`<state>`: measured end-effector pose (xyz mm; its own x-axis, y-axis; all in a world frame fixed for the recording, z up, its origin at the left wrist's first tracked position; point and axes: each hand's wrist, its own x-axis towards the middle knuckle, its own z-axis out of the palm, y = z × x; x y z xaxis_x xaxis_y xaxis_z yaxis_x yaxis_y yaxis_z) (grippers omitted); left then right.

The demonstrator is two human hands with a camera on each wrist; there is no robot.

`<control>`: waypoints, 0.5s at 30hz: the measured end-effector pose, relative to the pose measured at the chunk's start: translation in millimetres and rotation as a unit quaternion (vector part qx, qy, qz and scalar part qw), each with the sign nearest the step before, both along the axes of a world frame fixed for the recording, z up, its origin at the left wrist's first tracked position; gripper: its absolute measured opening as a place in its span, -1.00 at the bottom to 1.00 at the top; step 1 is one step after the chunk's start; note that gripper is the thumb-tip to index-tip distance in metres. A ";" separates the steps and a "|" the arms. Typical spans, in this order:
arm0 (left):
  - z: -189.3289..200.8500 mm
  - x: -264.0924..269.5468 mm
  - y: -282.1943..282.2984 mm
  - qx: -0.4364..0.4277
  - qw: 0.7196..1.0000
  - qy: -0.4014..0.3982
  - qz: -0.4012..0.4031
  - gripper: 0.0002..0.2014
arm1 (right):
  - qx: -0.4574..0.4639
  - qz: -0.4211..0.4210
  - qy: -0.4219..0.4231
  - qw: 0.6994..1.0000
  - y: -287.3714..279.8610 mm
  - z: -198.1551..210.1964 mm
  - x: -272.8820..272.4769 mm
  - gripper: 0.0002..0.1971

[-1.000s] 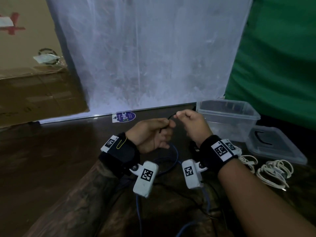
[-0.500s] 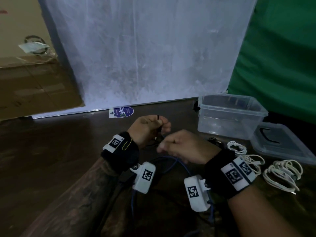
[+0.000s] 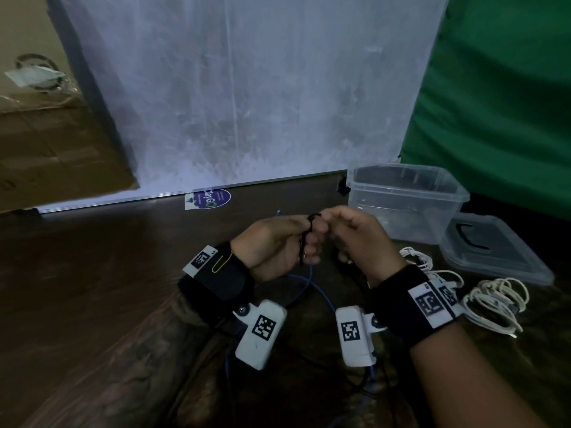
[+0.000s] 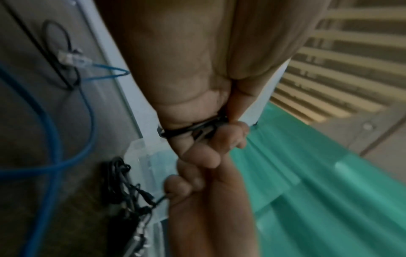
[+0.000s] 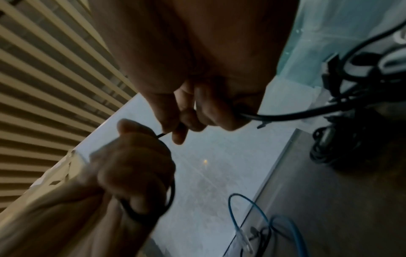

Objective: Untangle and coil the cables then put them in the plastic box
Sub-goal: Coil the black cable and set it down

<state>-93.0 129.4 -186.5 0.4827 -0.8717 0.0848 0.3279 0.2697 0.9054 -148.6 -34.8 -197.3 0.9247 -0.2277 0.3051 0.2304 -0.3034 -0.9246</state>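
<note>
1. Since half a second ago the right hand (image 3: 360, 242) has risen from low over the bench to meet the left hand (image 3: 275, 245) again, knuckles almost touching, above the dark wooden bench (image 3: 92, 273).
2. Left grip: fingers clenched round small loops of the thin black cable (image 3: 309, 233), a smooth round cord that arches over the fist and runs down past the curled fingers.
3. Right grip: thumb and fingertips pinch the same black cable just right of the left fist; in the right wrist view the cord trails from this hand to a dark tangle on the bench.
4. Beneath the hands a glossy blue cable (image 3: 312, 285) lies in loose curves; its clear plug shows in the left wrist view.
5. Right of the hands stands the clear plastic box (image 3: 408, 180), rectangular with rounded corners, open at the top, well apart from the held cable.
6. Its translucent lid (image 3: 494, 251) lies flat further right; nearer, coiled white cables (image 3: 494, 304) rest on the bench.
</note>
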 end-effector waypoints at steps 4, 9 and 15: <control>0.9 9.8 4.3 -0.107 0.989 0.067 0.075 -0.77 | 0.022 0.091 0.105 0.990 14.3 -7.2 -6.3 -0.70; -2.2 19.5 4.1 -0.123 0.974 0.078 0.175 -0.76 | -0.082 0.188 0.162 0.965 25.6 -2.0 -14.8 -0.79; -12.3 26.3 8.8 -0.029 0.964 -0.091 0.249 -0.79 | -0.171 0.172 0.077 0.967 23.5 9.9 -20.9 -0.76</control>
